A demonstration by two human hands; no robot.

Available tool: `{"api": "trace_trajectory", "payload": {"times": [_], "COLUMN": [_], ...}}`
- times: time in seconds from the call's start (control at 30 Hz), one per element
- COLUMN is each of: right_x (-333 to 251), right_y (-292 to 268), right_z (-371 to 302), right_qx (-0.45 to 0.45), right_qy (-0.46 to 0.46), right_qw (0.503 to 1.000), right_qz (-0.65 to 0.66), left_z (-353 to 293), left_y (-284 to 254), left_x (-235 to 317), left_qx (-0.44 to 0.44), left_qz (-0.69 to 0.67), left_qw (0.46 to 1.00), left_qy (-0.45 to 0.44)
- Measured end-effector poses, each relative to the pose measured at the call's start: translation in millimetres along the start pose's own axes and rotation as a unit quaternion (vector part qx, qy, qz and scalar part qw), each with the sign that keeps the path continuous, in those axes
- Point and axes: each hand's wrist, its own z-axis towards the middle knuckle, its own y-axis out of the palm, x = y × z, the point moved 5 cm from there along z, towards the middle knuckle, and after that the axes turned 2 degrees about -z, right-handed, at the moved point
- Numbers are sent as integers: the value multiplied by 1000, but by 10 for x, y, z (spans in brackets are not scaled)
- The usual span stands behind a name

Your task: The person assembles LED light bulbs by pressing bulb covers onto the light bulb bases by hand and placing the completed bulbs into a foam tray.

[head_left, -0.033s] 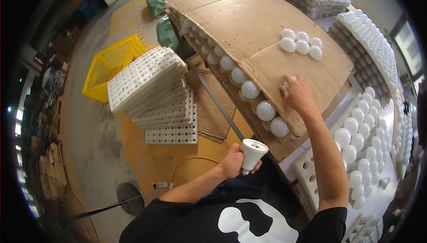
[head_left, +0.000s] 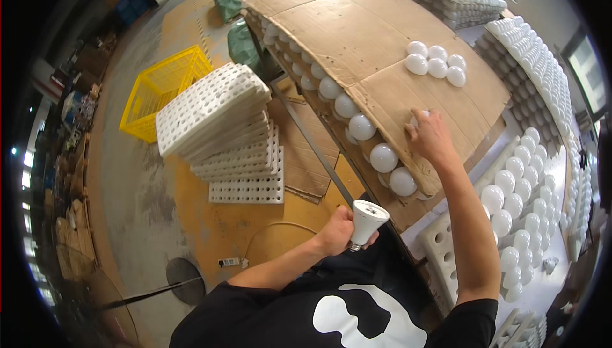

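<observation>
My left hand (head_left: 336, 232) is closed round a white bulb housing (head_left: 368, 225), low in front of my shirt. The housing's wide open end faces up, and its metal screw cap points down. On the brown cardboard sheet (head_left: 357, 36), my right hand (head_left: 431, 137) has its fingers curled round a white bulb cover (head_left: 421, 115), mostly hidden by the fingers. Further back on the same sheet sits a small cluster of white round bulb covers (head_left: 437, 67). Under the sheet's left edge a row of white round covers (head_left: 362, 127) shows.
White foam trays (head_left: 210, 102) with rows of holes are stacked at the left, before a yellow crate (head_left: 143, 102). Bulbs (head_left: 513, 188) stand in rows on the right, with taller stacks (head_left: 529, 61) behind. A power strip (head_left: 229, 262) lies on the floor.
</observation>
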Motion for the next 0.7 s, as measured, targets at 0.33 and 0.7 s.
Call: {"api": "trace_trajectory", "payload": {"times": [0.33,0.7], "right_x": [-115,438], "right_y": [-666,245], "right_z": [-1915,-3521], "right_qx": [-39,13], "right_qy": [-14,132], "right_qw": [778,455], "right_qz": [627,880], "left_z": [-73,35], "left_y": [260,830], "left_x": [-106,-364], "left_qx": [-82,-168], "left_qz": [40,415], "left_qw": [994,892], "left_qy": [-65,-59]}}
